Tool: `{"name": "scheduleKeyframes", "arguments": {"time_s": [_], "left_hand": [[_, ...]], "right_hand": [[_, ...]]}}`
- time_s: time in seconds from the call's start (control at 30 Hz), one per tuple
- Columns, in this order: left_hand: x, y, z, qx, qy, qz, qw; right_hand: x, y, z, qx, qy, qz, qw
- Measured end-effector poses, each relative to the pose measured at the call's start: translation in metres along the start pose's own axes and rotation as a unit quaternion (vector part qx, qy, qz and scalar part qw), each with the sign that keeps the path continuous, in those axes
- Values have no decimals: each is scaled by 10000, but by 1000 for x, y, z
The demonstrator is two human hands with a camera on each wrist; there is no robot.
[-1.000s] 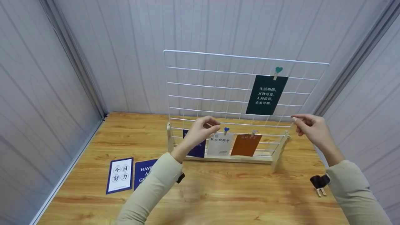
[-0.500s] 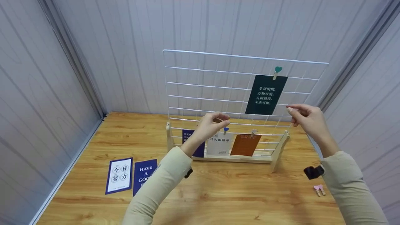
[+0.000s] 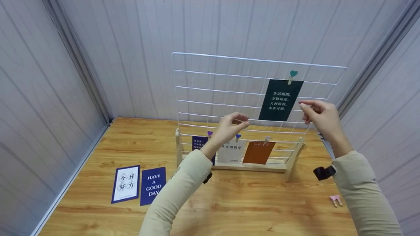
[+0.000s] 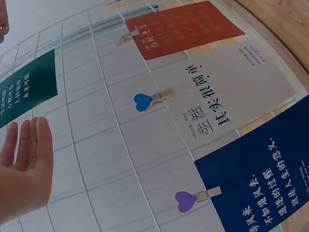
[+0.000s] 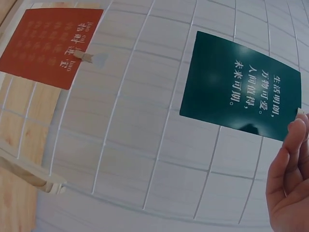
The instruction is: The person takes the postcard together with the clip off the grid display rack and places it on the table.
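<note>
A wood-patterned desk (image 3: 236, 203) carries a white wire grid (image 3: 259, 60) on a wooden base (image 3: 249, 167), standing toward its back edge and right of centre.

The right hand (image 3: 323, 118) is at the grid's right side, just beside the dark green card; its thumb and fingers come together at the tips, and whether they hold anything cannot be told. The left hand (image 3: 230, 127) is before the grid's lower middle, fingers loosely bent, holding nothing; contact with the wires cannot be judged.

The dark green card (image 3: 281, 100) hangs below the grid's top right corner. Along the grid's bottom edge, from left to right, are a navy card (image 3: 199, 148), a white card (image 3: 229, 156) and an orange card (image 3: 259, 152). Near the desk's left edge lie a blue-bordered card (image 3: 125, 184) and a "HAVE A GOOD DAY" card (image 3: 153, 185).

Smallest are the clips: a green heart clip (image 3: 292, 76) on the dark green card, purple (image 4: 197, 198), blue (image 4: 152, 100) and pale (image 5: 91, 58) ones along the lower row, and two pink clips (image 3: 335, 198) by the desk's right edge.
</note>
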State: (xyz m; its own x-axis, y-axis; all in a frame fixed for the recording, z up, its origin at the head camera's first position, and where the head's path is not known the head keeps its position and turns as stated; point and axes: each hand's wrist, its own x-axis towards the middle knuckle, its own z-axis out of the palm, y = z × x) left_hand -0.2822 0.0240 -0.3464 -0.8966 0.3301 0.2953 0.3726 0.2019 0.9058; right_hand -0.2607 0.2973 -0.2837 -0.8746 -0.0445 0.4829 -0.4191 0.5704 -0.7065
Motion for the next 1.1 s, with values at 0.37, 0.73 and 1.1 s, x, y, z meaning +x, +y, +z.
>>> {"name": "scheduleKeyframes", "arguments": {"time_s": [0.37,0.73,1.1], "left_hand": [[16,11,14,151,275,212,9993],[24,14,21,235,269,134,9993],[27,6,27,195,281,-192,9992]], "right_hand": [[8,-34,3,474,102,-124,9987],[21,-45,3,885,499,11,9948],[29,-49,5,872,628,27,9942]]}}
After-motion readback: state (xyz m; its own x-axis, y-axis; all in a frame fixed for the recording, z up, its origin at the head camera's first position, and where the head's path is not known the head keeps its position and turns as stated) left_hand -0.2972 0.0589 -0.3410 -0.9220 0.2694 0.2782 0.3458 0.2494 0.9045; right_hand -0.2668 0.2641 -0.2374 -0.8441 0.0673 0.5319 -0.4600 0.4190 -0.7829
